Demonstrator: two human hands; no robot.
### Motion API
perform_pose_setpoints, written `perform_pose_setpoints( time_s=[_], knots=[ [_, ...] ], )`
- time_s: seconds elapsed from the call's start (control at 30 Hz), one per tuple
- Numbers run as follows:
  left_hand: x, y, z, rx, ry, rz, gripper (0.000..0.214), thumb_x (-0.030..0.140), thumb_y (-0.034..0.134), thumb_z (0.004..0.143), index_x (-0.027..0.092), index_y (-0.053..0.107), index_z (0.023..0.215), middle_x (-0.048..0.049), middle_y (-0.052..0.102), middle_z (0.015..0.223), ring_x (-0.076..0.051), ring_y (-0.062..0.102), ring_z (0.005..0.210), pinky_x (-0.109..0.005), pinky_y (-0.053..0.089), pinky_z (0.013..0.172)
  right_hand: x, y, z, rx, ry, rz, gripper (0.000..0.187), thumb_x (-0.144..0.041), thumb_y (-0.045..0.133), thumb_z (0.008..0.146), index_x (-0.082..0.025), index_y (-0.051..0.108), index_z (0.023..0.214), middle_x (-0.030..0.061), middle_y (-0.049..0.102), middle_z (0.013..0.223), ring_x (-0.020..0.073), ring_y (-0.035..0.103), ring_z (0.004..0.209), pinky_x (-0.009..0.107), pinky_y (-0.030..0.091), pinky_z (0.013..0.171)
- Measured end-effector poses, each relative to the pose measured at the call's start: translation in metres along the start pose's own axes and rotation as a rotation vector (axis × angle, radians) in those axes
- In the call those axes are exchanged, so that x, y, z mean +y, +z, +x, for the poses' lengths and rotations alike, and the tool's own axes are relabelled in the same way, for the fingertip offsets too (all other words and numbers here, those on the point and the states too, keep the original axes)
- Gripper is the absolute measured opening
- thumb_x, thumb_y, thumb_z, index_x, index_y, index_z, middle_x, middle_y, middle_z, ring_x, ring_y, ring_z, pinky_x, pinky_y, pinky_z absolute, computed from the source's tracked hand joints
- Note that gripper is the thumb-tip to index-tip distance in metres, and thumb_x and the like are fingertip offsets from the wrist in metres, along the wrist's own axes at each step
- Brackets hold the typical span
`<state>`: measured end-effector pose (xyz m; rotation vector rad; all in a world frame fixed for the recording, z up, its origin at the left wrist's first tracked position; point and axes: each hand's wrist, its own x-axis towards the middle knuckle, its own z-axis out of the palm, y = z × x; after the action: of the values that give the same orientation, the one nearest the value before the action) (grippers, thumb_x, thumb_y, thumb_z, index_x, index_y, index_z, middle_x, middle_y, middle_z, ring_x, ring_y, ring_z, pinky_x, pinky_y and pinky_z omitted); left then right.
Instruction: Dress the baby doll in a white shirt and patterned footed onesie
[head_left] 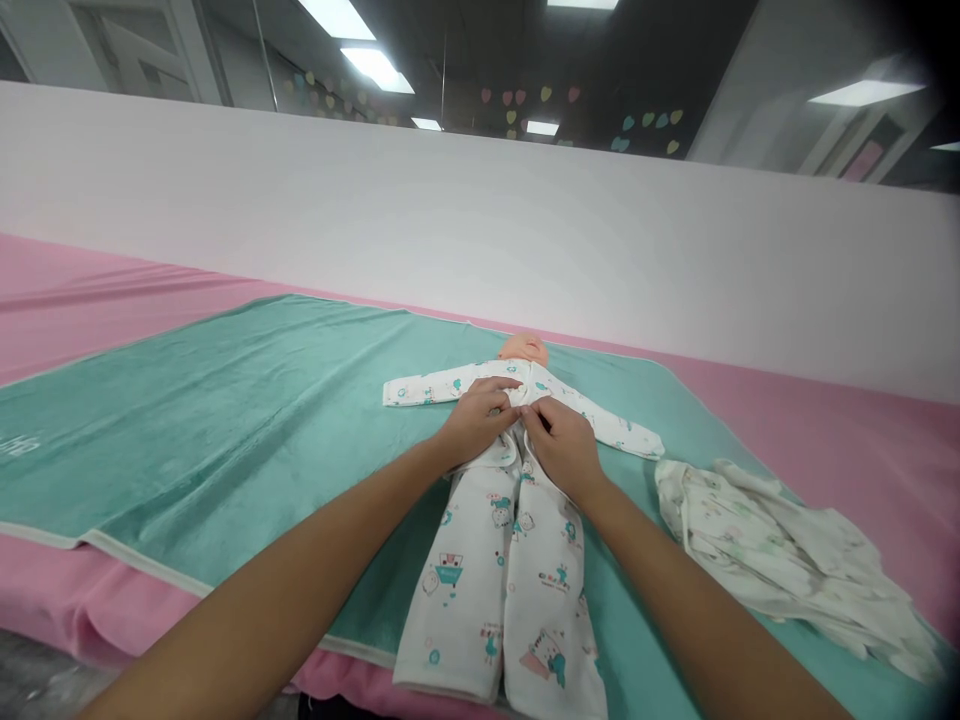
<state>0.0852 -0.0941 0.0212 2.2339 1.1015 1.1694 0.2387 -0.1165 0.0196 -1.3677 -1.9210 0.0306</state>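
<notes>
A baby doll [524,349] lies on its back on a teal towel [247,410], dressed in a white printed romper [502,560] with arms spread. My left hand [478,418] and my right hand [564,447] meet at the doll's chest. Both pinch the romper's front opening with closed fingers, fingertips nearly touching each other.
A second crumpled white printed garment [787,550] lies on the towel to the right. The towel covers a pink sheet [862,450] on a raised surface. A white partition [450,220] runs along the far side.
</notes>
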Motion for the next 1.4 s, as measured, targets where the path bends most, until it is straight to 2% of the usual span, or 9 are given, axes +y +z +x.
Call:
perform_pose_setpoints(
  time_s=[1.4],
  knots=[
    [-0.0007, -0.0002, -0.0007, 0.001, 0.011, 0.006, 0.031, 0.031, 0.046, 0.082, 0.019, 0.045, 0.054, 0.0032, 0.052, 0.121, -0.018, 0.041, 0.115, -0.037, 0.031, 0.100, -0.0018, -0.0008, -0.0004, 0.014, -0.011, 0.003, 0.027, -0.032, 0.039, 0.086, -0.019, 0.046, 0.063, -0.0025, 0.051, 0.061, 0.0104, 0.043, 0.057, 0.024, 0.028, 0.056]
  ],
)
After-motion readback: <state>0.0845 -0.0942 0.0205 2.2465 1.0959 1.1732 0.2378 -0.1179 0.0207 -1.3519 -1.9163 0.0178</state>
